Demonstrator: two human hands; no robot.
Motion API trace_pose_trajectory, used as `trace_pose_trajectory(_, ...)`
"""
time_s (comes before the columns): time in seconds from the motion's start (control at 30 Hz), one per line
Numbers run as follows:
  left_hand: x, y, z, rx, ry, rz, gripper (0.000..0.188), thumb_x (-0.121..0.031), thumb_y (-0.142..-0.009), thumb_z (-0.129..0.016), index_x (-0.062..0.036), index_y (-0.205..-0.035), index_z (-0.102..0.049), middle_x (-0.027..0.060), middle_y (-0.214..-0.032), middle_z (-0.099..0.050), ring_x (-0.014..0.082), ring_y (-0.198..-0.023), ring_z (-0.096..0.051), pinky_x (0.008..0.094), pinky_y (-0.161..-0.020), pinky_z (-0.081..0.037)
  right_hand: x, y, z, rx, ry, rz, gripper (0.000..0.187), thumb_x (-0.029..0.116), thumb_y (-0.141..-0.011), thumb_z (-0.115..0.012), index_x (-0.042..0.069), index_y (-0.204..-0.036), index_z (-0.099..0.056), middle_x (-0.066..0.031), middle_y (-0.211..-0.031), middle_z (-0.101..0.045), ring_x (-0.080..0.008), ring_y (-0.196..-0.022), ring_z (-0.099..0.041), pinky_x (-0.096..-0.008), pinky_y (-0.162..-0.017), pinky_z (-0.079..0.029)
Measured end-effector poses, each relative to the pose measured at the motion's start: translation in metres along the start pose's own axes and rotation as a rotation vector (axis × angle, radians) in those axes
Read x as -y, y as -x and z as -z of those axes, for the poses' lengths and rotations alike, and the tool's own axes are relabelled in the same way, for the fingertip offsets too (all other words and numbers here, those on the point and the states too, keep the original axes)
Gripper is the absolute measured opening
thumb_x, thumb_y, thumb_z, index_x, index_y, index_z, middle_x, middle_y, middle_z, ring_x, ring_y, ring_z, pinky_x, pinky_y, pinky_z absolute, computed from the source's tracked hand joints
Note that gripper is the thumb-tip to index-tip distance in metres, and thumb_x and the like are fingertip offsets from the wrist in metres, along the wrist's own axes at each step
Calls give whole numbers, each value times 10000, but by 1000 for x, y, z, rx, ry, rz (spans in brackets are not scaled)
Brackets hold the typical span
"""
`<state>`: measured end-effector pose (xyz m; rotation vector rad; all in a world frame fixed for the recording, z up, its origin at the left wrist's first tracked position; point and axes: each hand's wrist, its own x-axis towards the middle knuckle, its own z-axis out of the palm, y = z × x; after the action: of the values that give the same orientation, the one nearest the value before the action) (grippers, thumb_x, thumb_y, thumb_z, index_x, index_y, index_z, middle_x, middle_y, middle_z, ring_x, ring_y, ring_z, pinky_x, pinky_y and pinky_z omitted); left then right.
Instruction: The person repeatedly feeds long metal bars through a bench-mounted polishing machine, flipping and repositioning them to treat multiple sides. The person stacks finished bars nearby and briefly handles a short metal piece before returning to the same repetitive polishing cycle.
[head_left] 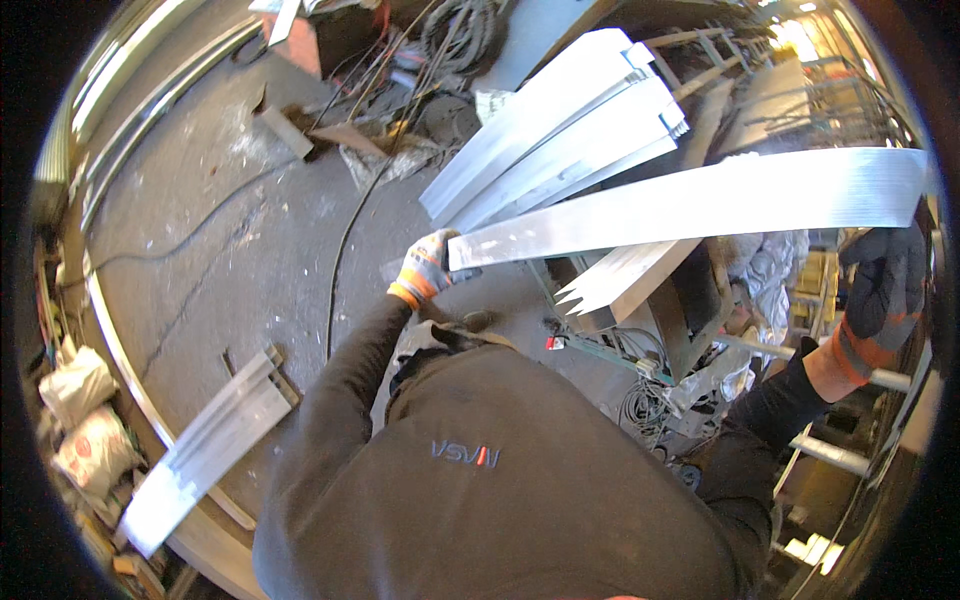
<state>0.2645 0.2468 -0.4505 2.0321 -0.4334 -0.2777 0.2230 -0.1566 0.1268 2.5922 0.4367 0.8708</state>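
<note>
A long, flat, shiny metal strip [690, 203] spans the view in front of my body, its right end a little higher. My left hand [428, 265], in a grey glove with an orange cuff, is closed on its left end. At the far right my right hand [882, 285], in a dark glove with orange, grips its other end from below; some fingertips are hidden behind the metal. Just beyond the strip lies a stack of similar strips [560, 130], fanned slightly. Beneath it, metal pieces with pointed ends [630, 280] stick out toward me.
More metal strips [205, 450] rest low on the left, near white sacks [95, 430]. A dark cable [345, 240] crosses the concrete floor [230, 230]. Scrap and coiled cable [460, 35] lie at the back. A metal frame [840, 450] stands on the right beside coiled wire [645, 405].
</note>
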Motion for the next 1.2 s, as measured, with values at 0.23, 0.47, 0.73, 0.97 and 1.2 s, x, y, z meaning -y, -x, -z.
trace_pose_trajectory(0.23, -221, -19, 65, -5, -23, -465, 812, -492, -802, -970, 29, -1328, -635, 216, -979, -759, 426, -887, -778, 463, -807, -621, 132, 163, -86, -148, -944, -697, 447, 216, -1097, -731, 8, -1478, -623, -148, -1394, -704, -285, -1204, -718, -436, -1037, -602)
trace_pose_trajectory(0.47, -319, -14, 17, 359, 315, -590, 910, -298, -916, -897, 75, -1603, -431, 300, -1481, -624, 444, -1341, -674, 474, -1099, -554, 219, 259, -139, -334, -1594, -1018, 670, 279, -1048, -814, -10, -1577, -520, -165, -1498, -646, -287, -1324, -667, -476, -1136, -575)
trace_pose_trajectory(0.73, -179, 103, -50, 568, -406, -167, 884, -456, -872, -928, 28, -1527, -583, 256, -1428, -698, 449, -1311, -682, 514, -1115, -547, 45, 378, -136, -834, -1461, -1532, 597, 346, -1045, -814, -9, -1467, -587, -195, -1321, -725, -350, -1200, -752, -468, -996, -656)
trace_pose_trajectory(0.97, -251, 150, -198, 415, -737, -17, 1061, -490, -669, -1009, 40, -1475, -567, 262, -1402, -652, 471, -1320, -614, 617, -1174, -432, -46, 542, -243, -813, -1146, -2035, 481, 181, -838, -1008, -122, -1101, -742, -119, -1081, -775, -208, -873, -728, -348, -834, -593)
trace_pose_trajectory(1.2, -334, 162, -301, 425, -840, 115, 1090, -559, -756, -950, 1, -1579, -506, 223, -1430, -662, 444, -1293, -643, 578, -1090, -493, -99, 607, -307, -646, -1187, -2089, 475, 172, -855, -987, -88, -1160, -731, -162, -1131, -802, -220, -905, -755, -388, -780, -611)
